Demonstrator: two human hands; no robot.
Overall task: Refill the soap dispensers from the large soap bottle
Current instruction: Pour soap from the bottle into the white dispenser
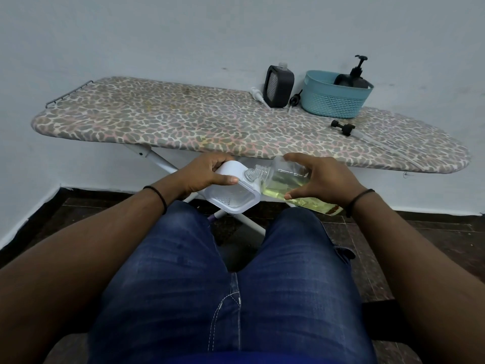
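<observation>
Seated near the ironing board, a person's left hand (202, 172) grips a white dispenser (233, 191) while the right hand (319, 181) clasps the tilted soap bottle (286, 183); pouring seems underway, needing steadier alignment.

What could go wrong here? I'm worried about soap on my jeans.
1. The clear soap bottle in the right hand meets the small neck of the white dispenser over the lap, not the ironing board; a miss would likely wet the jeans.
2. The left hand holds the dispenser tilted, so it could spill.
</observation>
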